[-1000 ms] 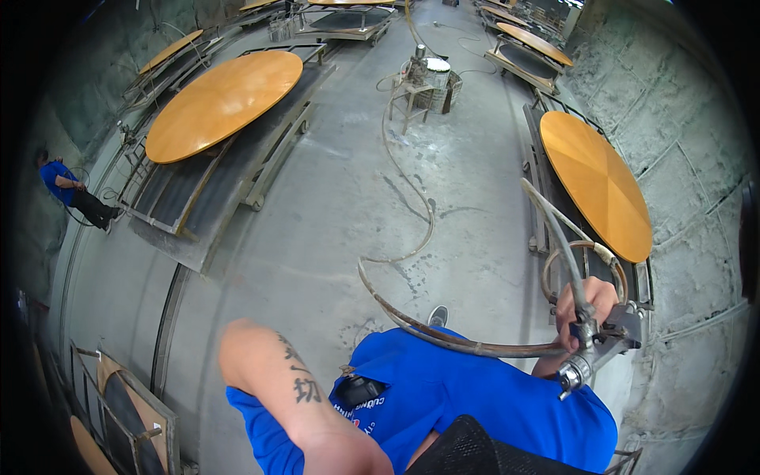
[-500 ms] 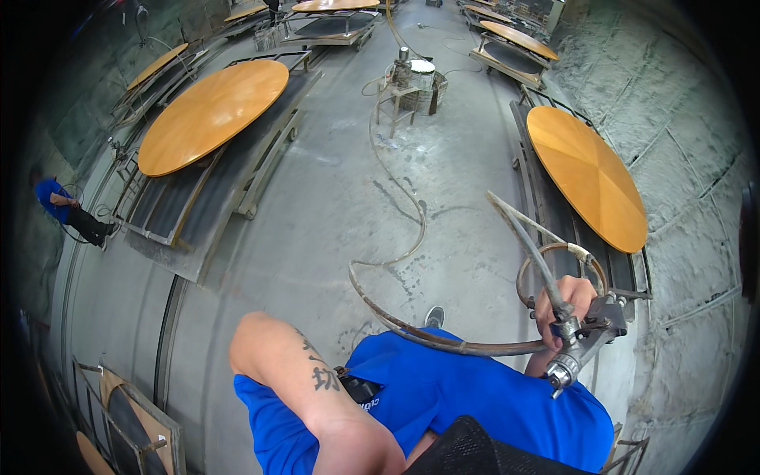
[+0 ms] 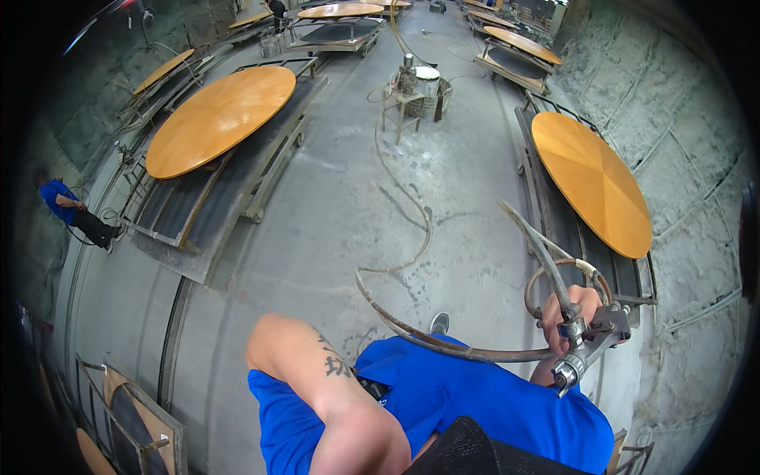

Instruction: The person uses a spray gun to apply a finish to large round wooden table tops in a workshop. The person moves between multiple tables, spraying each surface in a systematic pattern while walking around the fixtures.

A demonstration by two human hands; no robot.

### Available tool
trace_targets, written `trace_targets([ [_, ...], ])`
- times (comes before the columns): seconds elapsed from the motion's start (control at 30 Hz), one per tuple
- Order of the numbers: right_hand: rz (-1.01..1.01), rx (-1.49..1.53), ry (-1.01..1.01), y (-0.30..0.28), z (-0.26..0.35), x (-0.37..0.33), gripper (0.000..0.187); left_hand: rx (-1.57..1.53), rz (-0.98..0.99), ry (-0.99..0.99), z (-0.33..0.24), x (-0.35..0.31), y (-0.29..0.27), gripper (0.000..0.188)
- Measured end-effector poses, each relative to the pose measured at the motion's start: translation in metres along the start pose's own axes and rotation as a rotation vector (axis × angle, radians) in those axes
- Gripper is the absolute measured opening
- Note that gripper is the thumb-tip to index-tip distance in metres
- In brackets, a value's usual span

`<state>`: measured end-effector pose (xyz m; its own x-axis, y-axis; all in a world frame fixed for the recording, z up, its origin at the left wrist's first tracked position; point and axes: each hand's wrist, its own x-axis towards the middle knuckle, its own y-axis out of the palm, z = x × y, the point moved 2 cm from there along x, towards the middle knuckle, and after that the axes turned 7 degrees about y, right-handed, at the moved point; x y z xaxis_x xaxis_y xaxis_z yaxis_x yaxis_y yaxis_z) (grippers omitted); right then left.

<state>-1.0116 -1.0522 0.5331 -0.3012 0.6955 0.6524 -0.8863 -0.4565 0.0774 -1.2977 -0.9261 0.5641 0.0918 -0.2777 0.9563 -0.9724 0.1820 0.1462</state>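
My right hand (image 3: 571,311) is closed around a metal spray gun (image 3: 590,339), with its nozzle end pointing down beside my blue shirt. Two hoses meet at the gun. A brown hose (image 3: 475,353) runs from it across my front to the floor, and a grey hose (image 3: 542,249) rises from it in a loop. My bent, tattooed left arm (image 3: 340,388) shows at the lower middle, but the left hand is out of view. To the right of the gun, a round orange-brown wooden tabletop (image 3: 594,182) lies on a wheeled rack.
Another round tabletop (image 3: 226,119) rests on a rack at the left. A white-topped bucket (image 3: 426,79) and a small stand (image 3: 401,109) are on the floor ahead, where the hose (image 3: 427,222) trails. A co-worker (image 3: 75,212) in blue stands at far left. Rough wall (image 3: 689,174) bounds the right.
The whole view has shifted slightly, so the tabletops and floor sit a little lower and further right. My right hand still holds the spray gun.
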Motion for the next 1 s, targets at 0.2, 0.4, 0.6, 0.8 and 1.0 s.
trace_targets([
  [0.2,0.001,-0.029,0.006,0.004,0.001,-0.007,0.069,-0.06,0.23,0.038,0.002,0.002,-0.006,0.028],
  [0.4,-0.005,-0.049,0.018,0.005,0.001,-0.005,0.069,-0.156,0.316,-0.212,-0.007,0.009,-0.003,0.038],
  [0.6,0.01,-0.041,0.012,0.001,-0.002,-0.014,0.058,-0.008,0.361,-0.074,-0.009,0.006,-0.012,0.04],
  [0.8,0.061,0.102,-0.01,-0.003,-0.007,-0.025,0.062,0.007,0.461,0.058,-0.017,0.01,-0.025,0.042],
  [1.0,-0.088,0.085,-0.039,0.004,-0.011,-0.021,0.08,1.91,1.107,1.095,-0.023,0.013,-0.036,0.096],
])
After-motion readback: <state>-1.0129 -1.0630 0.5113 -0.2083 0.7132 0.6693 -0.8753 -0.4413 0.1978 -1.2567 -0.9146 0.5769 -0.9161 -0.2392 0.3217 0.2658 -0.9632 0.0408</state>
